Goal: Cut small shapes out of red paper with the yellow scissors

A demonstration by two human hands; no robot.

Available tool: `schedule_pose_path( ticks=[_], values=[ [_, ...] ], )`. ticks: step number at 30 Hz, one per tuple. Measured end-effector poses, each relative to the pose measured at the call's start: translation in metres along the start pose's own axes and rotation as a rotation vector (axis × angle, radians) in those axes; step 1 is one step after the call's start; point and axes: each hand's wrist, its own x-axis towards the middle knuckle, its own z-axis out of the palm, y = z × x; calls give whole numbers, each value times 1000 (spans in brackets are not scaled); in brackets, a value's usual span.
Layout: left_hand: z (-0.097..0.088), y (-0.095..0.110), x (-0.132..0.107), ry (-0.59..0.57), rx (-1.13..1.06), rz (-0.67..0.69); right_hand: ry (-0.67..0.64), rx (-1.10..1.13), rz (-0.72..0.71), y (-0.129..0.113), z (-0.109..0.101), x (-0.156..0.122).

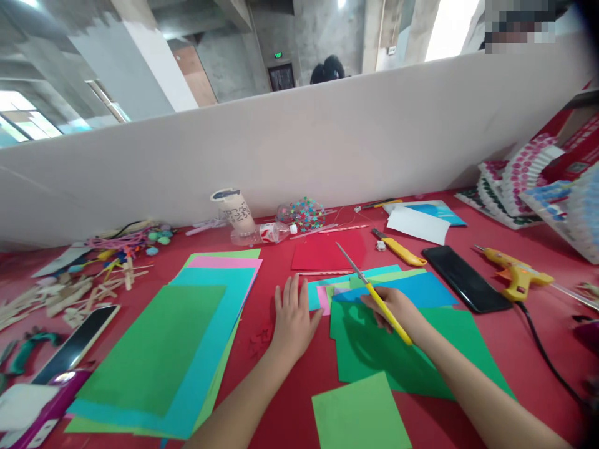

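My left hand (294, 318) lies palm down on the red table with its fingers stretched, touching the left end of the layered coloured paper strips (322, 298). Scissors with yellow handles (386, 312), seen edge-on, are in my right hand (395, 310); their grey blades point up and to the left. Below that hand lie a blue sheet (421, 292) and dark green sheets (402, 362). Nearer to me is a light green square of paper (360, 411). Small red cut pieces (260, 340) lie left of my left hand.
Stacked coloured sheets (154, 349) cover the left side. Rightward lie a utility knife (405, 251), a black phone (463, 277) and a corded yellow glue gun (517, 274). A plastic bottle (266, 233) and paper cup (236, 212) stand near the white partition (299, 149).
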Motion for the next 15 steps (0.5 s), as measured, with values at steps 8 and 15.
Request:
schedule_pose_path(
  ticks=[8, 15],
  values=[
    [-32, -8, -12, -108, -90, 19, 11, -22, -10, 0, -1, 2],
    [-66, 38, -51, -904, -364, 225, 86, -68, -31, 8, -1, 7]
  ],
)
